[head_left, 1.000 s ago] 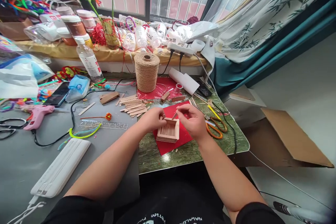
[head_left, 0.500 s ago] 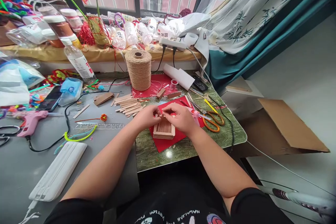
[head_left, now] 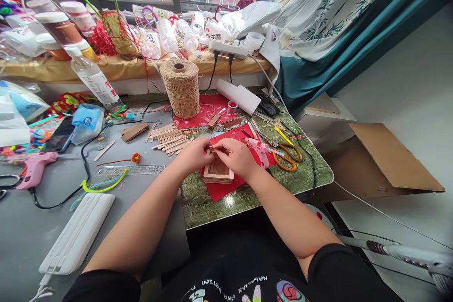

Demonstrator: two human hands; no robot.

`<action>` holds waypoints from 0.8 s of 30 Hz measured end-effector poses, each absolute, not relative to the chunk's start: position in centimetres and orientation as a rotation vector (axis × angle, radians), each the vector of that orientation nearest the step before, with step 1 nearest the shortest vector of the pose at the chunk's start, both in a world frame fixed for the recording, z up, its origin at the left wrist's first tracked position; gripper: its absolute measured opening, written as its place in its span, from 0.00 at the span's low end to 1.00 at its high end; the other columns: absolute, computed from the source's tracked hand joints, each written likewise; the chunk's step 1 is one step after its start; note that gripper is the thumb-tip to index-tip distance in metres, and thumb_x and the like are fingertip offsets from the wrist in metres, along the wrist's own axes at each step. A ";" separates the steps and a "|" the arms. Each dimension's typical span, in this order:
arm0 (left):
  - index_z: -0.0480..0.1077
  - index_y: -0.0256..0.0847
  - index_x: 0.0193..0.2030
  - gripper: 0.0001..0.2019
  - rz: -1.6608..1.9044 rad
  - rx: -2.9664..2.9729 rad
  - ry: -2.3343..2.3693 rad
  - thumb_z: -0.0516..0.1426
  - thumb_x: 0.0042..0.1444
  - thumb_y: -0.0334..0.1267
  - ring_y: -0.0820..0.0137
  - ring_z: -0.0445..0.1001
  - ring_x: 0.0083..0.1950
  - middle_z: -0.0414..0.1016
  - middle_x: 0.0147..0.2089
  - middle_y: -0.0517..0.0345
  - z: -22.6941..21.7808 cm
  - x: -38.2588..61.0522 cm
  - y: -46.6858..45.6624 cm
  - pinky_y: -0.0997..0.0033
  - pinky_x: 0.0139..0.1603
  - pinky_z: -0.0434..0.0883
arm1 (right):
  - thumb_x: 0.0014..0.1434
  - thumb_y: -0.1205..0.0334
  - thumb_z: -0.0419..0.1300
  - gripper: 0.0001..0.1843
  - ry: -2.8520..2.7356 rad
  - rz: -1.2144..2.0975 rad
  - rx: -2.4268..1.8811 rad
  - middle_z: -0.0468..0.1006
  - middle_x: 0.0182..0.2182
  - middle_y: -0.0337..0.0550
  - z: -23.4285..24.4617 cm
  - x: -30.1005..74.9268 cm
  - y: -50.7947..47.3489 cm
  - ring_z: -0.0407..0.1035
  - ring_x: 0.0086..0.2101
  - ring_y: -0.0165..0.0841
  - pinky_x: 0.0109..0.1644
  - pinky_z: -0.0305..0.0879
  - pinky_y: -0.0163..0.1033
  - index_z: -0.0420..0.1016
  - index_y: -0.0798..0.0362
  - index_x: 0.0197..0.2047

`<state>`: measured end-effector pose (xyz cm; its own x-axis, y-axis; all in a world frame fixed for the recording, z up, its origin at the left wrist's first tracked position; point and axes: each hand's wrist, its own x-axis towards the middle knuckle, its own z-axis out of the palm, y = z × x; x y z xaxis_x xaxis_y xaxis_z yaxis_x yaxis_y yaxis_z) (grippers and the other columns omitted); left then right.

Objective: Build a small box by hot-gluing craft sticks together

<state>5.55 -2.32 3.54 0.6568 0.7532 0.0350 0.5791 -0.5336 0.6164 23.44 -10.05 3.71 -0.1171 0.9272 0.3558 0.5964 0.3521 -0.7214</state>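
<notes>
The wooden box (head_left: 218, 179) sits on a red sheet (head_left: 219, 193) near the left edge of the green desk (head_left: 247, 207), under both hands. The right hand (head_left: 235, 156) has a narrow grip, its thumb and fingertips pinching a small wooden piece (head_left: 212, 149) at the far side of the box. The left hand (head_left: 198, 153) curls at the far left corner; whether its grip holds anything, I cannot tell.

Toward the person, a strip of green desk runs between the sheet's near corner and the near edge. Left of the box, the green meets a grey surface (head_left: 24, 231). The far side is tighter: a pile of sticks (head_left: 171, 139) lies just beyond the left hand, with a twine spool (head_left: 180, 88) behind it. On the right, a glue gun (head_left: 261, 148) lies just beside the right hand, then orange-handled scissors (head_left: 288, 156), then the desk's right edge.

Counted: one box, one spool, one pair of orange-handled scissors, two pink glue guns, the second (head_left: 35, 170) far to the left, and one white power bank (head_left: 78, 233). The sticks overlap too much to count.
</notes>
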 end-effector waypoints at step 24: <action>0.78 0.43 0.36 0.08 0.330 2.224 1.033 0.58 0.52 0.38 0.68 0.74 0.34 0.80 0.34 0.61 4.6 4.6 -1.8 0.71 0.35 0.65 | 0.65 0.65 0.65 0.06 -1.636 0.565 -1.413 0.85 0.42 0.44 2.5 22.9 -10.3 0.79 0.44 0.37 0.51 0.74 0.43 0.83 0.49 0.44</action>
<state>4.56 -1.83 4.58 0.6571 0.7525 -0.0440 0.5874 -0.4746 0.6556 22.89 -10.33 2.48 0.0303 0.9476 0.3181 0.5489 0.2501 -0.7976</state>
